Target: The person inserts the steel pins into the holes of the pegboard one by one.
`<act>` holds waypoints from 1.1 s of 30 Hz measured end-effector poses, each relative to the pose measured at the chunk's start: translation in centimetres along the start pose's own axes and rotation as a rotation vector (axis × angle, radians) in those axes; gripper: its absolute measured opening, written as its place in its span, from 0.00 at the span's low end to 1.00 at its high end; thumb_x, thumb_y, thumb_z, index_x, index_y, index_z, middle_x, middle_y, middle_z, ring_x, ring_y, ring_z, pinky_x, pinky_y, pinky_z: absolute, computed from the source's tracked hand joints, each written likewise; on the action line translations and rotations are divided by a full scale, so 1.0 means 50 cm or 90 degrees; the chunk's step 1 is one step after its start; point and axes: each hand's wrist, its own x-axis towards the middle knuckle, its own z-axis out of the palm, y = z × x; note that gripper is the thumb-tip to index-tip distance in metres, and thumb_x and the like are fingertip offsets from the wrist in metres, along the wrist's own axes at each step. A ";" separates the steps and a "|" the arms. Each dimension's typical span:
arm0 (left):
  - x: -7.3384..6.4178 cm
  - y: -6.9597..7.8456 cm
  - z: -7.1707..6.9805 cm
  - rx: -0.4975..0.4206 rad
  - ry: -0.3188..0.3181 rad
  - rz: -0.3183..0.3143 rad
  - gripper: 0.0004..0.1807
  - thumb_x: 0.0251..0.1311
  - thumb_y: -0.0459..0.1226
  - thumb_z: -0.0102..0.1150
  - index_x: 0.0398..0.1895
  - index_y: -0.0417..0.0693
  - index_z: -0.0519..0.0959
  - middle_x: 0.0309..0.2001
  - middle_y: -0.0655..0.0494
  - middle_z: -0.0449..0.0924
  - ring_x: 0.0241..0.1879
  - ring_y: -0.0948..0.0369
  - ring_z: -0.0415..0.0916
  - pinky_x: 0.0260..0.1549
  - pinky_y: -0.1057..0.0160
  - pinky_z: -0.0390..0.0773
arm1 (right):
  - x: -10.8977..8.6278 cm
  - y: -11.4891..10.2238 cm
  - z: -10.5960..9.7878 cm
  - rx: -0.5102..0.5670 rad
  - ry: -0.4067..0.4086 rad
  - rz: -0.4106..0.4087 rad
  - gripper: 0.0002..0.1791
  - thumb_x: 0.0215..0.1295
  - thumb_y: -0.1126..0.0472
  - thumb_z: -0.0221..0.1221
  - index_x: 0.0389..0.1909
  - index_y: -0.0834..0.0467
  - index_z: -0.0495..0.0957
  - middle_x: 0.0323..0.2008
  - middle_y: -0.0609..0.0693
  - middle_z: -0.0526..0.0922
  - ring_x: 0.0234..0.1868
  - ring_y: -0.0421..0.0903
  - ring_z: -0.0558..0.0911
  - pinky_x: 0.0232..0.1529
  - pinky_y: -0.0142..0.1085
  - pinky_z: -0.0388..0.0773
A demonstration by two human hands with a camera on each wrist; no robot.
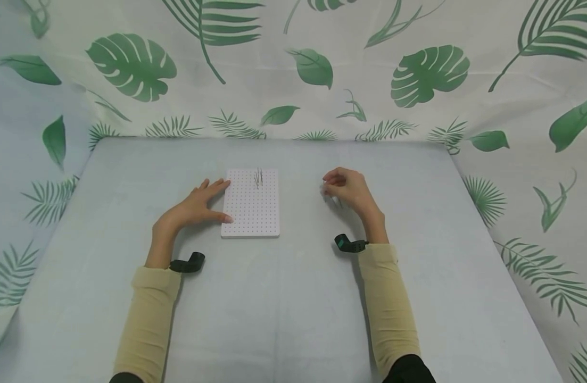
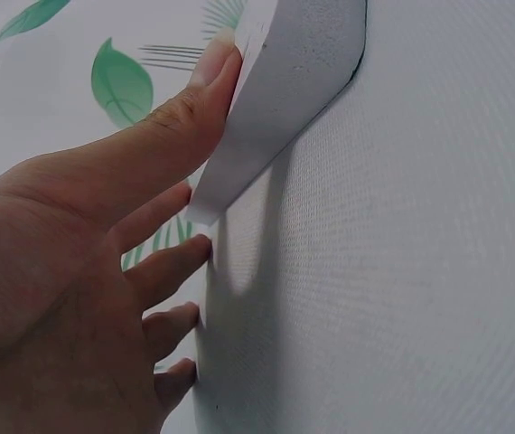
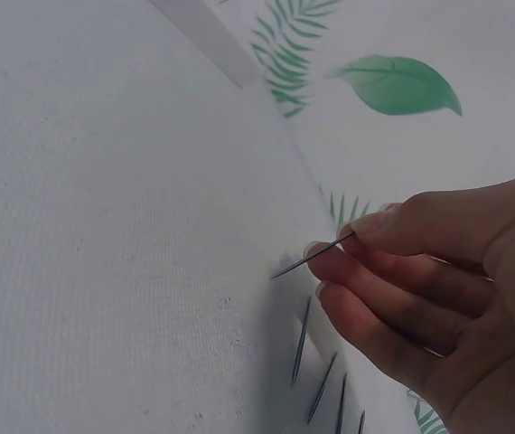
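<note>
A white pegboard [image 1: 250,213] with rows of small holes lies flat on the table. A few thin dark metal pins [image 1: 258,178] stand in its far part. My left hand [image 1: 192,207] is spread at the board's left side, its thumb [image 2: 199,104] on the near left edge and its index fingertip at the far left corner. To the right of the board, my right hand [image 1: 348,189] pinches one thin metal pin [image 3: 316,254] between thumb and fingertips. Under those fingers, several more loose pins [image 3: 302,342] lie on the table.
A pale cloth [image 1: 274,308] covers the table. Behind it hangs a white sheet [image 1: 255,101] with green leaf prints. Black wrist cameras [image 1: 190,263] sit at both sleeve cuffs, close above the cloth.
</note>
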 end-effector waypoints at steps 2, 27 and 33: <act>0.001 0.002 0.000 -0.001 0.000 0.002 0.56 0.59 0.49 0.73 0.84 0.47 0.50 0.84 0.42 0.39 0.82 0.39 0.24 0.78 0.34 0.30 | 0.000 0.001 -0.001 0.001 0.001 -0.006 0.11 0.68 0.64 0.65 0.49 0.63 0.83 0.42 0.59 0.89 0.43 0.52 0.88 0.38 0.31 0.80; 0.002 0.000 0.005 0.010 0.011 0.012 0.56 0.59 0.50 0.73 0.83 0.46 0.50 0.84 0.40 0.41 0.82 0.38 0.26 0.78 0.33 0.30 | -0.009 -0.004 0.007 0.016 -0.007 -0.026 0.07 0.69 0.62 0.62 0.43 0.61 0.81 0.38 0.58 0.88 0.36 0.52 0.89 0.34 0.35 0.83; 0.001 0.001 0.005 0.011 0.009 0.011 0.56 0.59 0.50 0.73 0.83 0.45 0.50 0.84 0.41 0.41 0.82 0.38 0.26 0.78 0.34 0.30 | -0.007 -0.001 0.010 0.014 -0.006 -0.029 0.06 0.70 0.61 0.63 0.44 0.59 0.81 0.38 0.57 0.87 0.36 0.51 0.89 0.33 0.36 0.83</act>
